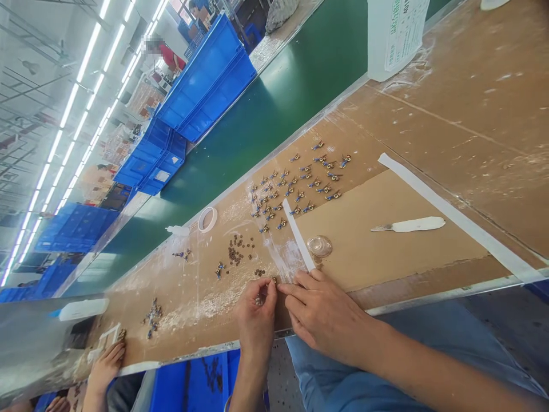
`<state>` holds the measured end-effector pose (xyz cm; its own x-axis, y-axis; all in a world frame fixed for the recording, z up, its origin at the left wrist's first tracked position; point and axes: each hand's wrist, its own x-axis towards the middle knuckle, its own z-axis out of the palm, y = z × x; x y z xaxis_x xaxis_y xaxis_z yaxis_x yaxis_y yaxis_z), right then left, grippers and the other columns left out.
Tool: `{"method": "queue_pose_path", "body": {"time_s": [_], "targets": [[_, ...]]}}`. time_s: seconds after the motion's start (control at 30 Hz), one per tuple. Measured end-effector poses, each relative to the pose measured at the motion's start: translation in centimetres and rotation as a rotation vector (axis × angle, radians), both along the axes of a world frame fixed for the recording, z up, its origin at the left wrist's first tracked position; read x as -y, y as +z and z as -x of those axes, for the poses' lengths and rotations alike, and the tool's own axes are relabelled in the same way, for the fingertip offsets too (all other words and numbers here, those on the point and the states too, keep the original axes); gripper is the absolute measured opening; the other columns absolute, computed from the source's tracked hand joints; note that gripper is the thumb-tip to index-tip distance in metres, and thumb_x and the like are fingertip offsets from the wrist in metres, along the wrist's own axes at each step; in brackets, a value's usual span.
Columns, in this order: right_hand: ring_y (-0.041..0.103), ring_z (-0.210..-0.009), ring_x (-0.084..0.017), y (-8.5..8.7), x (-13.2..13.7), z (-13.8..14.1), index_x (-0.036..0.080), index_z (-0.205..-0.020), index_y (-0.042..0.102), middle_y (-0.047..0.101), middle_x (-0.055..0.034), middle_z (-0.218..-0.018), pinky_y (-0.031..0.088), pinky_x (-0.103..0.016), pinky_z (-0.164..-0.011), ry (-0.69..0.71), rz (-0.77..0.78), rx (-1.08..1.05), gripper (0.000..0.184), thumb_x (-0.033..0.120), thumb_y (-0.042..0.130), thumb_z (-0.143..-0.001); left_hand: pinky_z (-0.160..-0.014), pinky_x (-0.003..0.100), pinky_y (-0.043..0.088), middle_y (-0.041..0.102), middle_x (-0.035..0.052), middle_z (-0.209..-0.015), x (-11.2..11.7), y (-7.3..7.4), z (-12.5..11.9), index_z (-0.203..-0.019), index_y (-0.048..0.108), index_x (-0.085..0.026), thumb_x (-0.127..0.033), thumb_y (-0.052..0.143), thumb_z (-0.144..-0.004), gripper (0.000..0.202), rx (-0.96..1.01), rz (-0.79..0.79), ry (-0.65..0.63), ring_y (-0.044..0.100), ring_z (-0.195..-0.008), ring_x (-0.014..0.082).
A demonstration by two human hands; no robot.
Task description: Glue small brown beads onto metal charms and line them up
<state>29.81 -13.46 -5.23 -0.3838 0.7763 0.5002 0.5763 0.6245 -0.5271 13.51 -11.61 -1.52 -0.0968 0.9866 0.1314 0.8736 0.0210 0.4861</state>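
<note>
At the table's front edge my left hand [256,312] is closed in a pinch. A tiny gold piece [274,280] shows at its fingertips, and another small bit lies partly hidden inside its curled fingers. Just to the right, my right hand [323,317] has bent fingers, its thumb and forefinger nearly meeting the left fingertips. What it grips, if anything, is too small to make out. Small dark brown round pieces [235,252] lie in a loose pile beyond my left hand. Many little blue and gold figurines [291,189] lie in rows farther up the table.
A clear shallow dish [319,246], a white-handled blade [418,225], a tape roll [207,220] and a small white bottle [178,230] lie on the brown table. A large white container [394,40] stands at the back. A co-worker's hand [109,360] is at left, beyond more figurines [153,315].
</note>
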Motion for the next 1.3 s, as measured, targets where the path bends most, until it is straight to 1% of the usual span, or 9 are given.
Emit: {"method": "queue_pose_path", "body": {"time_s": [0.2, 0.3, 0.37, 0.47, 0.6, 0.7, 0.8, 0.97, 1.3], "targets": [[0.052, -0.092, -0.022, -0.1, -0.2, -0.2, 0.016, -0.089, 0.061, 0.068, -0.0051, -0.102, 0.039, -0.039, -0.082, 0.016, 0.019, -0.007, 0.005, 0.02, 0.061, -0.087, -0.065, 0.029, 0.05, 0.075, 0.0033, -0.074, -1.0, 0.9, -0.2, -0.077, 0.072, -0.021, -0.035, 0.058, -0.082, 0.021, -0.155, 0.06, -0.104, 0.067, -0.065, 0.0185], [0.053, -0.093, -0.022, 0.0, -0.1, -0.3, 0.016, -0.086, 0.06, 0.067, -0.0058, -0.097, 0.039, -0.038, -0.083, 0.017, 0.023, -0.023, 0.003, 0.019, 0.06, -0.087, -0.064, 0.03, 0.049, 0.075, 0.0035, -0.072, -1.5, 1.3, -0.1, -0.074, 0.073, -0.021, -0.034, 0.059, -0.08, 0.02, -0.156, 0.082, -0.122, 0.067, -0.064, 0.0193], [0.054, -0.092, -0.022, -0.1, -0.1, -0.2, 0.016, -0.085, 0.059, 0.065, -0.0055, -0.092, 0.04, -0.038, -0.083, 0.004, 0.029, -0.058, 0.004, 0.016, 0.058, -0.089, -0.067, 0.031, 0.051, 0.076, 0.0036, -0.074, -1.3, 1.5, 0.1, -0.075, 0.074, -0.022, -0.035, 0.062, -0.08, 0.019, -0.072, 0.079, -0.11, 0.069, -0.068, 0.0203], [0.055, -0.084, -0.019, -0.2, -0.1, -0.2, 0.017, -0.088, 0.06, 0.062, -0.0039, -0.085, 0.042, -0.035, -0.079, -0.032, 0.051, -0.147, 0.011, 0.011, 0.051, -0.093, -0.075, 0.031, 0.056, 0.078, 0.0045, -0.08, 0.0, 1.8, 0.4, -0.079, 0.077, -0.022, -0.038, 0.068, -0.08, 0.018, 0.154, 0.037, -0.065, 0.072, -0.077, 0.0213], [0.06, -0.084, -0.017, 0.0, -0.3, -0.2, 0.016, -0.099, 0.061, 0.065, -0.0044, -0.09, 0.048, -0.031, -0.078, -0.059, 0.013, -0.362, 0.02, 0.013, 0.042, -0.101, -0.077, 0.03, 0.058, 0.078, 0.0056, -0.083, 2.4, 2.4, 0.4, -0.084, 0.078, -0.021, -0.037, 0.074, -0.079, 0.017, 0.396, -0.021, -0.02, 0.072, -0.08, 0.021], [0.063, -0.086, -0.015, 0.4, -0.2, -0.4, 0.017, -0.109, 0.062, 0.068, -0.0039, -0.094, 0.052, -0.029, -0.08, -0.004, 0.001, -0.529, 0.022, 0.018, 0.04, -0.104, -0.076, 0.027, 0.059, 0.077, 0.0052, -0.084, 3.7, 3.1, 0.1, -0.086, 0.078, -0.021, -0.033, 0.076, -0.079, 0.014, 0.449, -0.021, -0.029, 0.072, -0.079, 0.0197], [0.064, -0.085, -0.014, 0.8, 0.1, -0.5, 0.018, -0.108, 0.063, 0.069, -0.0027, -0.093, 0.053, -0.027, -0.077, 0.071, 0.036, -0.604, 0.018, 0.019, 0.045, -0.103, -0.077, 0.027, 0.06, 0.077, 0.0043, -0.086, 4.3, 3.8, -0.3, -0.087, 0.079, -0.023, -0.03, 0.075, -0.081, 0.01, 0.474, -0.022, -0.043, 0.072, -0.08, 0.0189], [0.064, -0.082, -0.014, 1.1, 0.5, -0.5, 0.018, -0.106, 0.064, 0.07, -0.0028, -0.09, 0.054, -0.026, -0.075, 0.081, 0.009, -0.598, 0.017, 0.019, 0.046, -0.102, -0.073, 0.026, 0.06, 0.075, 0.003, -0.078, 4.7, 4.0, -0.4, -0.085, 0.079, -0.022, -0.03, 0.076, -0.08, 0.01, 0.536, -0.03, -0.053, 0.071, -0.075, 0.0183], [0.063, -0.075, -0.013, 2.3, 0.7, -0.7, 0.018, -0.098, 0.064, 0.068, -0.0019, -0.082, 0.053, -0.024, -0.069, 0.087, -0.036, -0.558, 0.021, 0.022, 0.044, -0.103, -0.065, 0.025, 0.058, 0.073, 0.005, -0.073, 5.0, 3.5, -0.2, -0.08, 0.078, -0.019, -0.037, 0.076, -0.079, 0.018, 0.653, 0.07, -0.009, 0.068, -0.069, 0.0185]]}}
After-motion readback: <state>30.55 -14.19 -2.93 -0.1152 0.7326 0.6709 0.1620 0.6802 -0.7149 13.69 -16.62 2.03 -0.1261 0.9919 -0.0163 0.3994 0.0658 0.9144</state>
